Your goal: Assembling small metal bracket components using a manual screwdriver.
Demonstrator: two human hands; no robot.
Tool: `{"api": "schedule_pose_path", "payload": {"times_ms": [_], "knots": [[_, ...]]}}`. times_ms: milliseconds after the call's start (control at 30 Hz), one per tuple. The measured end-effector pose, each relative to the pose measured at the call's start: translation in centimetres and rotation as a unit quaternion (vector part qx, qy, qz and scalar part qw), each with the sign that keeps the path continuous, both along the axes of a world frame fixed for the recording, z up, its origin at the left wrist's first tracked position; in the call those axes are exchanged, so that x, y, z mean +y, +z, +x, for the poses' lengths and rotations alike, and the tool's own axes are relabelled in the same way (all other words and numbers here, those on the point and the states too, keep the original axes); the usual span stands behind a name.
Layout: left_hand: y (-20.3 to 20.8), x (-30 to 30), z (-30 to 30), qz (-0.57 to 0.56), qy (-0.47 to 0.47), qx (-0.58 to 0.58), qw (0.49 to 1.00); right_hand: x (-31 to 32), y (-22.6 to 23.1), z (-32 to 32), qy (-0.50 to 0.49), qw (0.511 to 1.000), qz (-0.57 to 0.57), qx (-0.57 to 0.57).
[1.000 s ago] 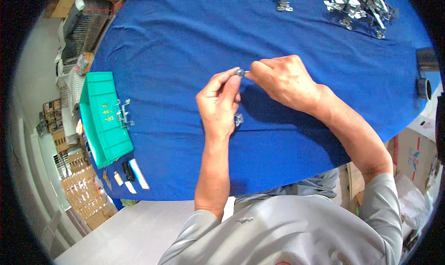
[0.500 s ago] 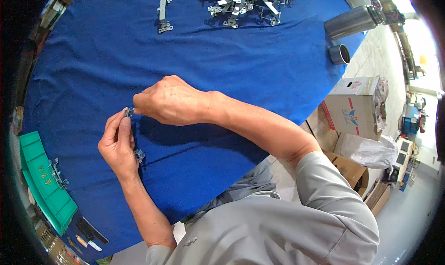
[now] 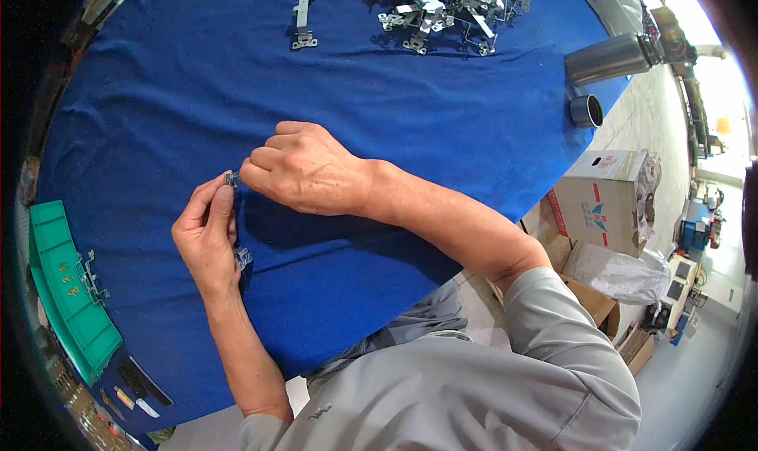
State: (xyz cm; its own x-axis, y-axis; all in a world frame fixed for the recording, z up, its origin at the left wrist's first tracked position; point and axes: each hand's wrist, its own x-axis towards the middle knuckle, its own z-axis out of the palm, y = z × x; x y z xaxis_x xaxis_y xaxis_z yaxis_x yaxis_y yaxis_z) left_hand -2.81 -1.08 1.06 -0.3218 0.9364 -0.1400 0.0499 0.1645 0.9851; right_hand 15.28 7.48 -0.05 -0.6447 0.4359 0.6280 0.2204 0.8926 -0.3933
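Note:
My left hand (image 3: pixel 207 234) is closed in a pinch. Between its thumb and fingertips shows the end of a small metal bracket (image 3: pixel 231 179). A second bit of shiny metal (image 3: pixel 243 258) sticks out beside the palm; whether it belongs to the same bracket cannot be seen. My right hand (image 3: pixel 304 169) is curled into a fist, its knuckles up, right against the bracket's end. Its fingertips are hidden, so what they grip does not show. Both hands are over the blue cloth (image 3: pixel 379 269).
A pile of metal brackets (image 3: pixel 442 13) lies at the far side, with a single bracket (image 3: pixel 303 21) left of it. To the right are a steel flask (image 3: pixel 608 59) and its cup (image 3: pixel 586 112). A green tray (image 3: pixel 59 250) with small brass-coloured pieces sits at the left, near knives (image 3: pixel 146 381).
The whole view has shifted slightly. My right fist has turned a little at the bracket's end, its knuckles now more spread. My left hand keeps its pinch.

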Motion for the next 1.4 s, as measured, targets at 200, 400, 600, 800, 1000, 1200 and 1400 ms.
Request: {"api": "schedule_pose_path", "payload": {"times_ms": [200, 400, 600, 800, 1000, 1200, 1400], "knots": [[0.0, -0.2, 0.9, 0.091, 0.017, 0.084, 0.992, -0.6, 0.0, -0.2, -0.031, 0.985, -0.17, -0.011], [0.0, -0.2, 1.3, 0.101, -0.01, 0.112, 0.989, -0.8, 0.0, -0.6, -0.037, 0.972, -0.228, 0.039], [-0.1, -0.2, 1.4, 0.116, 0.002, 0.096, 0.989, -0.6, 0.6, -0.1, -0.046, 0.967, -0.248, 0.02], [-0.2, -0.1, 1.7, 0.118, -0.005, 0.095, 0.989, -0.5, 0.6, -0.3, -0.038, 0.955, -0.287, 0.068], [-0.6, -0.2, 1.2, 0.121, 0.015, 0.089, 0.989, -0.4, 0.7, -0.6, -0.027, 0.935, -0.346, 0.072], [-0.2, -0.1, 1.6, 0.142, 0.004, 0.172, 0.975, -0.3, 1.1, 0.0, -0.031, 0.903, -0.427, 0.039], [-1.0, -0.3, 1.4, 0.19, -0.006, 0.162, 0.968, 0.3, 1.6, 0.5, 0.004, 0.877, -0.481, -0.009]]}}
